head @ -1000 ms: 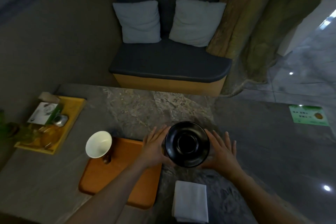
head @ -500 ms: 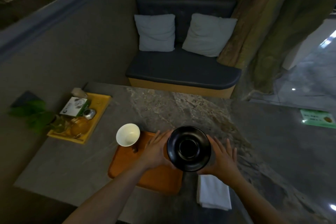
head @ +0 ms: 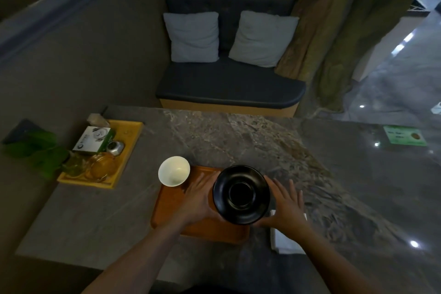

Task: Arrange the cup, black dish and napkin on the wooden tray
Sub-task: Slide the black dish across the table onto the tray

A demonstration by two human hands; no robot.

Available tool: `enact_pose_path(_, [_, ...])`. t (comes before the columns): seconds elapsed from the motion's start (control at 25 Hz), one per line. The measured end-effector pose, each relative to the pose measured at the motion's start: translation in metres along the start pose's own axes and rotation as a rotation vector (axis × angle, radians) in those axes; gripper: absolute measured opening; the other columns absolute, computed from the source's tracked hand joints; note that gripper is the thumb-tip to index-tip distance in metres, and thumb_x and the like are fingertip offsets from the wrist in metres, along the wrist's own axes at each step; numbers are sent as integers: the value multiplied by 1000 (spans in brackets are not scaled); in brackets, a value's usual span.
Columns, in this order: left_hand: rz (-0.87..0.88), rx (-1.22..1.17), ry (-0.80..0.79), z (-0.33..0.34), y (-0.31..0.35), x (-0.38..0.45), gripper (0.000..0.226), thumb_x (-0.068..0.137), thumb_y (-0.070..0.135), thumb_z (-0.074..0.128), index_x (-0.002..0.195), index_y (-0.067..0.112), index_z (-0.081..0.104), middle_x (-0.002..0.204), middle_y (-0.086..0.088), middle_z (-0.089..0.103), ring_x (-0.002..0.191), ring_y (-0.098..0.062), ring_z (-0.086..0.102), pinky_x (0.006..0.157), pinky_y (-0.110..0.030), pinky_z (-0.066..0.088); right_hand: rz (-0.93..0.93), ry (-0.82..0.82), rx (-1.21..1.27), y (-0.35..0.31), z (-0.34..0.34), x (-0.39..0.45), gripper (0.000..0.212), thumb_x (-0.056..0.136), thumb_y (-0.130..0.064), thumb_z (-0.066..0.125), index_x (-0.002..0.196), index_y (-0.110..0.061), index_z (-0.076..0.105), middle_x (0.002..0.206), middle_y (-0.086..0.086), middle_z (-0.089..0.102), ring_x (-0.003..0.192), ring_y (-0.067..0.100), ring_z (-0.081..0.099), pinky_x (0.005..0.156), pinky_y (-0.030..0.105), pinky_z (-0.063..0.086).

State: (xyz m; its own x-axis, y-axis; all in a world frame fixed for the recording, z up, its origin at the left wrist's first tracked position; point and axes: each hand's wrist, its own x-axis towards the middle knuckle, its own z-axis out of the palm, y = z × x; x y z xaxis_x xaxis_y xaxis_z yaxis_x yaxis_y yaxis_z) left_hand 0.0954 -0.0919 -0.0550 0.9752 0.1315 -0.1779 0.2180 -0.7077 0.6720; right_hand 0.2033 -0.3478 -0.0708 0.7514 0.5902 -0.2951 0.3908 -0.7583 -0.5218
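Observation:
The round black dish [head: 241, 194] is held up between both palms above the right half of the wooden tray [head: 171, 207]. My left hand [head: 199, 199] presses its left side and my right hand [head: 285, 205] its right side, fingers spread. A white cup [head: 174, 170] stands at the tray's far left corner. The folded white napkin [head: 284, 240] lies on the stone table to the right of the tray, partly hidden under my right wrist.
A yellow tray [head: 124, 148] with a small box, a metal pot and glass jars sits at the table's [head: 238, 136] left. Green leaves [head: 38, 150] hang beside it. A cushioned bench [head: 229, 88] stands beyond the table; glossy floor lies to the right.
The view has shifted, so the table objects sit further right and closer. Both hands have carried the black dish leftward over the tray's right half. The cup and napkin have stayed put.

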Motion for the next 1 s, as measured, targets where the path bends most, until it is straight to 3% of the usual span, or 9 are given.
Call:
enact_pose_path(0.16, [18,25,-54,6,-14,-8,117,57,72,78,150,39,15,157,16,25,147,-3,13,122,-41,4,17,1,12,-1,20,-5,122,42,-98,53,137,-62,-15,162,-6,12,147,29,-17,115,61,-9])
enact_pose_path(0.36, [9,-44,-74,14,-32,-15,117,57,69,81,149,38,15,158,14,24,146,-3,11,122,-43,5,63,-38,23,-5,39,-4,124,39,-99,54,135,-65,-17,162,-6,12,144,22,-20,115,57,-12])
enact_pose_path(0.52, [-29,-66,-103,27,-48,-18,121,55,65,82,148,38,10,159,11,15,149,-11,6,122,-40,-1,94,-92,-14,-6,50,0,126,37,-98,56,132,-66,-21,162,-4,11,146,28,-18,115,58,-10])
enact_pose_path(0.72, [-172,-38,-165,42,-71,-17,134,50,61,85,153,30,6,163,5,8,150,-20,-4,122,-48,4,108,-145,-68,0,66,8,123,45,-89,59,131,-65,-25,163,-3,10,146,32,-16,116,58,-7])
enact_pose_path(1.0, [-255,27,-178,51,-81,-18,137,53,57,85,151,33,-7,163,7,-9,144,-17,-21,118,-39,-5,95,-191,-123,-1,71,22,124,52,-82,65,137,-58,-22,163,-1,2,145,32,-20,116,55,-9])
